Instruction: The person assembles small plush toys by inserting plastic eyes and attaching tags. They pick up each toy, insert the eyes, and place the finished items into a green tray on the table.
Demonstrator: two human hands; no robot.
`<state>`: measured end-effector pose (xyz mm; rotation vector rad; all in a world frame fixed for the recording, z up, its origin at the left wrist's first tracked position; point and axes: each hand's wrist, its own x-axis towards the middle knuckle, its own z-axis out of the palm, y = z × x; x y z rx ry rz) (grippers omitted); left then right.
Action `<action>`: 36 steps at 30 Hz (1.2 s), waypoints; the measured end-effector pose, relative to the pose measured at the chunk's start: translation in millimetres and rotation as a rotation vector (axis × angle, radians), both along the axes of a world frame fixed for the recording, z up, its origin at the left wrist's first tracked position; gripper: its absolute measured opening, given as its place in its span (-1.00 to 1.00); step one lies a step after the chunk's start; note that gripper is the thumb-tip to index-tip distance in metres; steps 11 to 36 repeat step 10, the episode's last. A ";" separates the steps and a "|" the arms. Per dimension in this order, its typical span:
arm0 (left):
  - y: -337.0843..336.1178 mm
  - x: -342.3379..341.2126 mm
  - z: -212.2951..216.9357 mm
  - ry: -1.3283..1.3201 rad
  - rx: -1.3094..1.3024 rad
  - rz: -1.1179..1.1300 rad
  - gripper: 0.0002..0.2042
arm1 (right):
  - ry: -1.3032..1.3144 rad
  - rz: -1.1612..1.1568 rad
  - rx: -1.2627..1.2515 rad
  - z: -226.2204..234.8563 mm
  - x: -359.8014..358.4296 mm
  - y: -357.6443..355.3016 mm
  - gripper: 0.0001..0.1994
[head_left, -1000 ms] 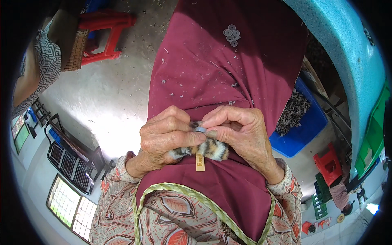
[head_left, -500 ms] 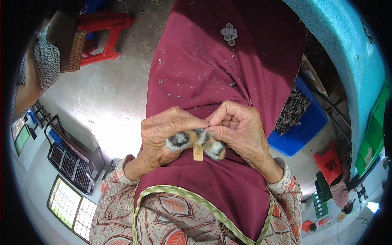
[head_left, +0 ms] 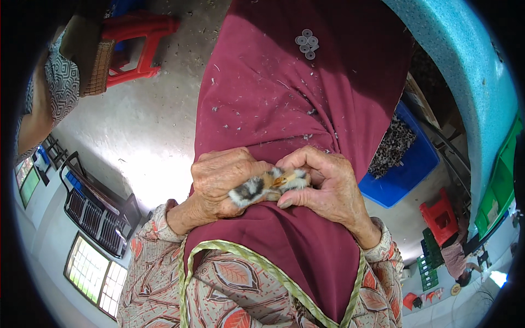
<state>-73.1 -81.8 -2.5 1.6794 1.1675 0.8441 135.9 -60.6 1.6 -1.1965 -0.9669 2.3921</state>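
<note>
A small fluffy piece of plush (head_left: 250, 189), patched white, black and tan, lies between my hands above my lap. My left hand (head_left: 221, 177) is closed round its left part, fingers curled under. At the other end my right hand (head_left: 334, 190) pinches the plush, thumb below and forefinger above. A small yellow-orange bit (head_left: 280, 181) shows at the middle of the plush, partly tucked into the fur. Under both hands spreads a maroon apron (head_left: 262, 104), strewn with fluff and bits of thread.
Several small pale round discs (head_left: 307, 42) lie on the far part of the apron. To the right stand a blue bin (head_left: 418, 164) of fluffy scraps and a light-blue curved surface (head_left: 465, 60). A red stool (head_left: 145, 46) and another person's arm (head_left: 38, 117) are at left.
The plush has turned over in my hands, and its hanging yellow tag now shows only as a small bit in the middle. My right hand has shifted lower round its end.
</note>
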 end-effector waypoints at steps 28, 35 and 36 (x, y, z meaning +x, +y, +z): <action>-3.0 1.0 -1.2 0.102 -0.125 -0.035 -0.84 | 0.021 -0.053 -0.085 -11.4 1.2 -9.5 -0.65; -3.0 1.0 -1.2 0.102 -0.125 -0.035 -0.84 | 0.021 -0.053 -0.085 -11.4 1.2 -9.5 -0.65; -3.0 1.0 -1.2 0.102 -0.125 -0.035 -0.84 | 0.021 -0.053 -0.085 -11.4 1.2 -9.5 -0.65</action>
